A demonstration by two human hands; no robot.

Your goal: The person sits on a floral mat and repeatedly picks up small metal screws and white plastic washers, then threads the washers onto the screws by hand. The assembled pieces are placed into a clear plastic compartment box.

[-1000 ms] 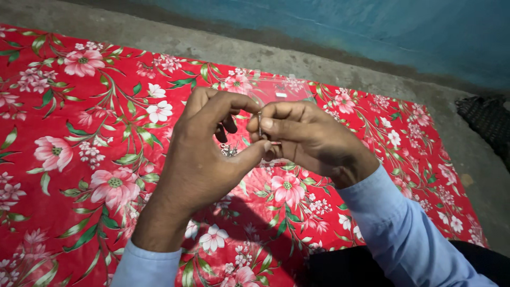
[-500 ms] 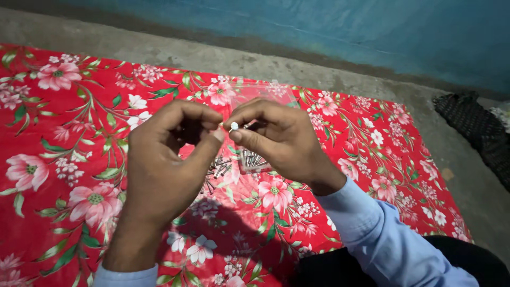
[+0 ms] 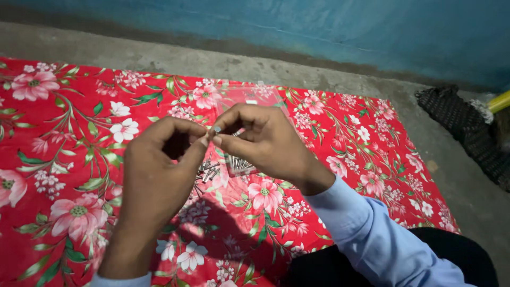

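My left hand [image 3: 156, 178] and my right hand [image 3: 265, 143] meet above a red flowered cloth [image 3: 64, 138]. Between their fingertips sits a small silver metal piece [image 3: 217, 129], a bolt or screw, pinched by my right thumb and forefinger; my left thumb and forefinger touch it too. Under the hands lies a loose pile of metal screws [image 3: 210, 171] on the cloth, and more screws [image 3: 241, 165] rest in a clear plastic box [image 3: 249, 95], partly hidden behind my right hand.
The cloth lies on a grey concrete floor [image 3: 212, 58] below a blue wall [image 3: 319, 26]. A black woven mat [image 3: 467, 133] lies at the right, with a yellow object [image 3: 500, 101] at the frame edge. My blue sleeves and dark trousers fill the bottom right.
Both hands stay joined on the small metal piece; its round end now shows between the fingertips. The view has shifted right, uncovering the screws under the hands.
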